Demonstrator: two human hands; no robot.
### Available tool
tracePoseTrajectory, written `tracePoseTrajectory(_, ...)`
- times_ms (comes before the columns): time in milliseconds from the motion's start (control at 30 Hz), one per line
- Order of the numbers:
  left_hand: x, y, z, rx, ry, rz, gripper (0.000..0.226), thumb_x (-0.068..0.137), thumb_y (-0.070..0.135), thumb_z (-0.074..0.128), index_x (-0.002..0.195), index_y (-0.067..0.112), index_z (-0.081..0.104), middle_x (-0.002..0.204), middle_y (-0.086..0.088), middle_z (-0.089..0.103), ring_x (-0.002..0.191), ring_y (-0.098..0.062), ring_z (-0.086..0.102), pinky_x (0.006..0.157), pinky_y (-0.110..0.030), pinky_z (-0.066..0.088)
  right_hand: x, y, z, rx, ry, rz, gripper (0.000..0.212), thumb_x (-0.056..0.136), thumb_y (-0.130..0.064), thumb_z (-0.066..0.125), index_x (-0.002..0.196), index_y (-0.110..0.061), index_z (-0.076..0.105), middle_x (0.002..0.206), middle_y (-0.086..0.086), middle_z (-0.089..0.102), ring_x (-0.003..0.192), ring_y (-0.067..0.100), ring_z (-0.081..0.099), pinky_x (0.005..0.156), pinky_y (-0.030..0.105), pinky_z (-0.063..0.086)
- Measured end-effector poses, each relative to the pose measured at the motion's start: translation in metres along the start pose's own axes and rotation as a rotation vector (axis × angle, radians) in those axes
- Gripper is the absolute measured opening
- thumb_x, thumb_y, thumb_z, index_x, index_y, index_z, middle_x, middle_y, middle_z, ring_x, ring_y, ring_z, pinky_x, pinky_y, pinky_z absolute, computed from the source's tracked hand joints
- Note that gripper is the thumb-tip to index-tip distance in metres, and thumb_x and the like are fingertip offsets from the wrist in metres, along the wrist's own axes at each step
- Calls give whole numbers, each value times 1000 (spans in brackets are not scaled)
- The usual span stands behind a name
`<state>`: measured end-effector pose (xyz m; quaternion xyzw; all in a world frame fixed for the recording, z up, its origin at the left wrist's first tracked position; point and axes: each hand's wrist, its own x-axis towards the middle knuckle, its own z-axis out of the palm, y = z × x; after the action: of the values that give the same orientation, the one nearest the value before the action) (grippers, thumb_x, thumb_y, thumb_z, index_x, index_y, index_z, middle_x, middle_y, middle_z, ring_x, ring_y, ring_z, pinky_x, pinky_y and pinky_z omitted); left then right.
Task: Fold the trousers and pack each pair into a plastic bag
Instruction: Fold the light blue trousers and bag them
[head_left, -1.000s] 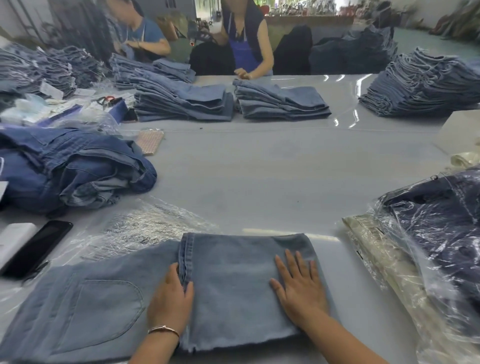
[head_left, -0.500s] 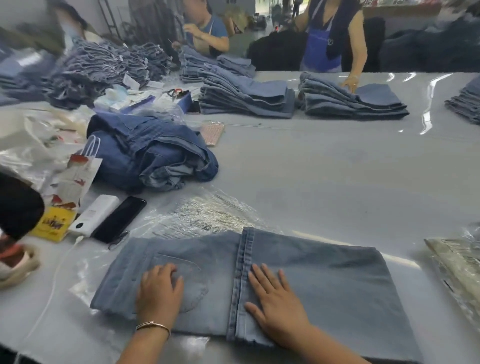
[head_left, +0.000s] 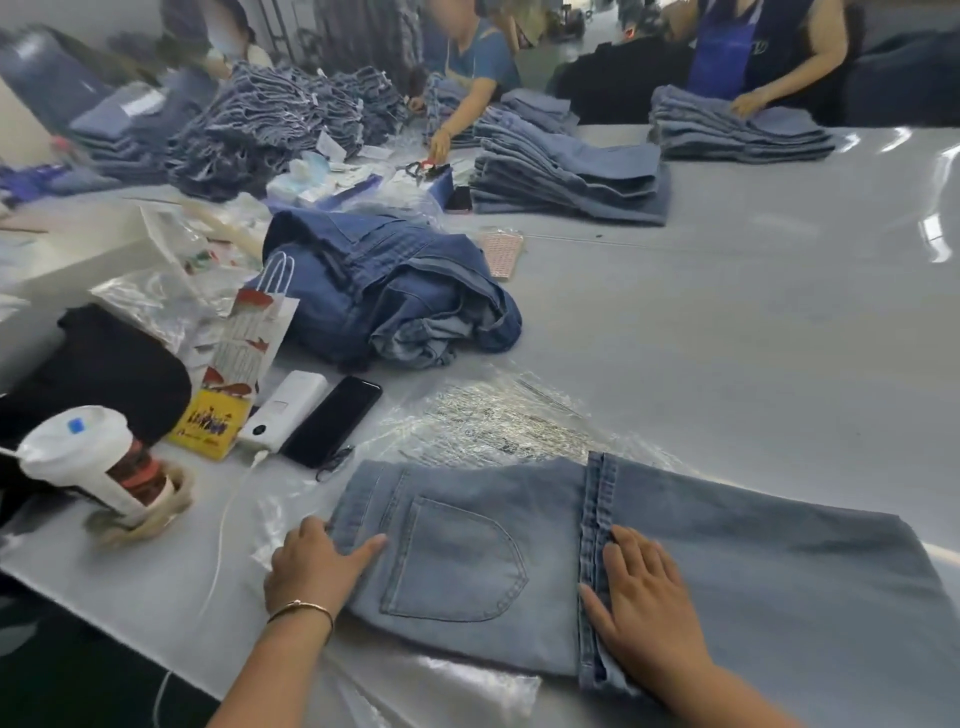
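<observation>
Fingers of the left hand (head_left: 311, 569) curl round the waistband end of the light-blue jeans (head_left: 675, 571), right hand (head_left: 644, 597) flat, fingers together, beside the folded hem, the jeans lying on a clear plastic bag (head_left: 493, 421) at the table's (head_left: 753, 338) near edge.

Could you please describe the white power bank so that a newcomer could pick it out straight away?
Start from the light-blue trousers under both hands, then look up and left to the black phone. The white power bank lies right beside it, on its left. It is the only white slab there, with a white cable trailing from its near end.
</observation>
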<state>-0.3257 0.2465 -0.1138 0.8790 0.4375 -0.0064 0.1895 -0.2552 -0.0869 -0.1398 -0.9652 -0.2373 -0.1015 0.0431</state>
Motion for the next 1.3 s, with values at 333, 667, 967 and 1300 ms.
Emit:
tracePoseTrajectory(333,28,10,-19,-97,-325,-9,66,55,67,80,94,15,64,90,-5,68,80,-25,64,78,-35,54,1,-2,1,38,57,13,46,65,-49,78,90,-11,70,108,8,68,97,27,68,95,37,41)
tracePoseTrajectory(667,15,29,-46,-291,-350,257,21,73,21,81,82,26,63,85,5,68,77,-13,62,67,-28,47,2,-3,-1,-6,63,4,48,69,-57,64,92,-15,72,110,3,69,98,21,68,94,33,33)
tracePoseTrajectory(967,-65,104,-96,-837,-814,338,50,56,9,84,103,9,68,98,-10,74,87,-27,72,67,-31,57,14,-1,-29,507,-419,197,59,94,-57,41,135,-14,42,147,0,33,140,19,27,119,34,16)
tracePoseTrajectory(1300,-202,258,-26,-973,-811,573,21,90,14,63,72,6,55,66,-7,53,65,-18,52,63,-28,45,6,84,-167,1700,-518,273,71,74,-40,78,133,-20,44,122,9,64,112,24,64,93,45,53)
